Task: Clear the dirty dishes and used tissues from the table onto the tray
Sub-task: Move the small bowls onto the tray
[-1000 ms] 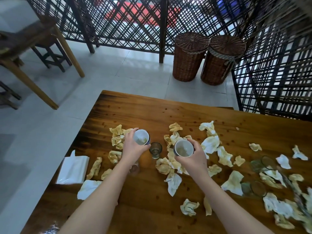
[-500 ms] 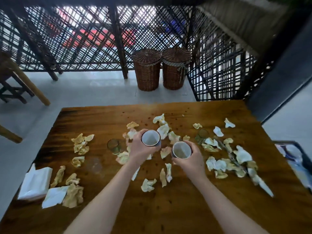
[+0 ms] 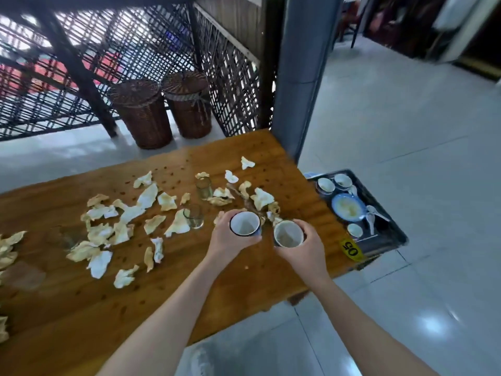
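Across the left and middle of the wooden table [image 3: 67, 308] lie crumpled tissues [image 3: 147, 198], with two empty glasses [image 3: 193, 217] standing among them. Our left hand [image 3: 230, 240] curls round a blue-rimmed white cup [image 3: 245, 223], held over the tabletop near its right end. Just beside it, our right hand [image 3: 306, 248] wraps a second cup [image 3: 288, 234] the same way, the two rims nearly touching. Farther right, past the table's edge, the dark tray [image 3: 385, 237] carries a plate [image 3: 348, 207], small bowls [image 3: 325, 185] and spoons [image 3: 370, 218].
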{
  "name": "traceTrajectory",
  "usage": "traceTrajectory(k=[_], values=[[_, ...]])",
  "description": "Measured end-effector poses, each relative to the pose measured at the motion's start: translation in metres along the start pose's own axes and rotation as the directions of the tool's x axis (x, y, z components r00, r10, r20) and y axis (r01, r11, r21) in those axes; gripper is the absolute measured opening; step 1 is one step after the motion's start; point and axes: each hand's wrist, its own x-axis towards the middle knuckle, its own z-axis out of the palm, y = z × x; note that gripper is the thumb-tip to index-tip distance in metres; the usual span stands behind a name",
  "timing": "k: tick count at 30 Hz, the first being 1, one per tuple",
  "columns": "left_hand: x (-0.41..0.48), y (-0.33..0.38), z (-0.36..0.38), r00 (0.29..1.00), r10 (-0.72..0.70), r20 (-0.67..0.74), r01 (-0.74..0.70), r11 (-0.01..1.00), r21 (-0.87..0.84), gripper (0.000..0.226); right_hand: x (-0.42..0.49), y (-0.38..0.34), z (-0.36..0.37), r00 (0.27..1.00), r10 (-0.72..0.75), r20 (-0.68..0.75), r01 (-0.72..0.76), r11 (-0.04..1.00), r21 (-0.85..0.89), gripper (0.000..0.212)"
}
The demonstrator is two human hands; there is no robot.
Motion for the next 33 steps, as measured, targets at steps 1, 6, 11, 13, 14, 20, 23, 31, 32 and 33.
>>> traceTrajectory(k=[1,6,11,13,14,20,23,31,32,33], values=[[-0.003,0.008,0.014,1.0,0.011,0.018,-0.011,1.0,-0.003,0.066,-0.001,0.009,-0.015,1.0,0.027,-0.017,-0.027,1.0,0.005,0.076],[-0.004,0.047,0.077,0.994,0.058,0.09,-0.06,0.998,0.013,0.068,0.006,0.044,-0.073,0.992,0.079,-0.102,-0.076,0.997,0.035,0.072],[0.002,0.074,0.138,0.98,0.082,0.182,-0.082,0.997,-0.007,0.069,0.022,0.076,-0.116,0.982,0.114,-0.153,-0.108,0.993,0.048,0.07],[0.007,0.083,0.163,0.974,0.088,0.21,-0.086,0.996,-0.016,0.069,0.029,0.088,-0.13,0.979,0.131,-0.159,-0.123,0.991,0.056,0.073],[0.01,0.088,0.175,0.97,0.093,0.223,-0.091,0.996,-0.02,0.07,0.034,0.095,-0.137,0.976,0.143,-0.167,-0.133,0.989,0.07,0.074],[0.043,0.114,0.251,0.956,0.057,0.289,-0.036,0.996,-0.077,0.072,0.071,0.133,-0.181,0.951,0.231,-0.207,-0.223,0.973,0.061,0.071],[0.058,0.124,0.284,0.941,0.055,0.333,-0.03,0.996,-0.078,0.073,0.093,0.15,-0.21,0.936,0.281,-0.214,-0.276,0.96,0.055,0.069],[0.105,0.156,0.351,0.907,0.039,0.419,-0.015,0.998,-0.059,0.08,0.156,0.182,-0.267,0.877,0.372,-0.303,-0.349,0.928,0.13,0.069],[0.109,0.158,0.359,0.907,0.029,0.42,-0.001,0.998,-0.066,0.082,0.164,0.186,-0.27,0.876,0.378,-0.298,-0.354,0.926,0.133,0.069],[0.113,0.157,0.367,0.906,0.02,0.423,0.011,0.997,-0.07,0.083,0.171,0.192,-0.272,0.875,0.385,-0.292,-0.361,0.923,0.136,0.069]])
